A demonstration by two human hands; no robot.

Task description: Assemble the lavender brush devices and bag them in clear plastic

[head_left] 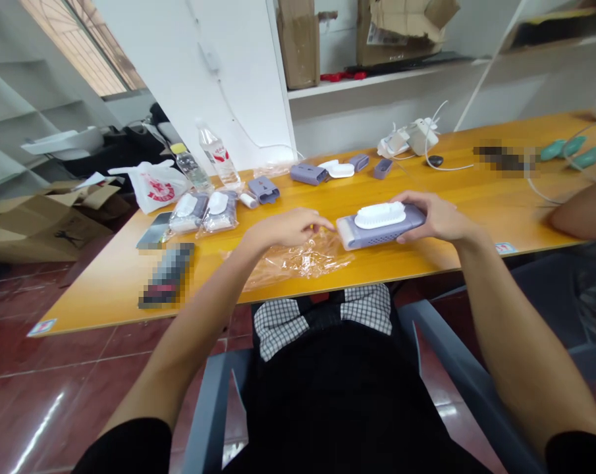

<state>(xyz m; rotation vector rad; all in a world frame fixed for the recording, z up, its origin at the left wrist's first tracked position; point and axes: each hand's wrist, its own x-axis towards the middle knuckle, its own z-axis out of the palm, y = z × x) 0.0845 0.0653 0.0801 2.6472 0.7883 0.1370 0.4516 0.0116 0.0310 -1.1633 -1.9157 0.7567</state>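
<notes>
My right hand (436, 216) grips the right end of a purple oblong device (379, 227) with a white ribbed pad on top, held just above the orange table (475, 191). My left hand (290, 227) hovers left of the device, fingers curled and pinched at the edge of a crinkled clear plastic wrapper (298, 260) that lies on the table under it. The fingertips of that hand nearly reach the device's left end.
Two bagged devices (203, 214) lie at left beside a loose purple part (264, 189). More purple and white parts (327, 171), two water bottles (218, 155), a white plastic bag (154, 185), chargers with cables (411, 139) and teal items (571, 151) sit farther back. Another person's arm (581, 210) rests at right.
</notes>
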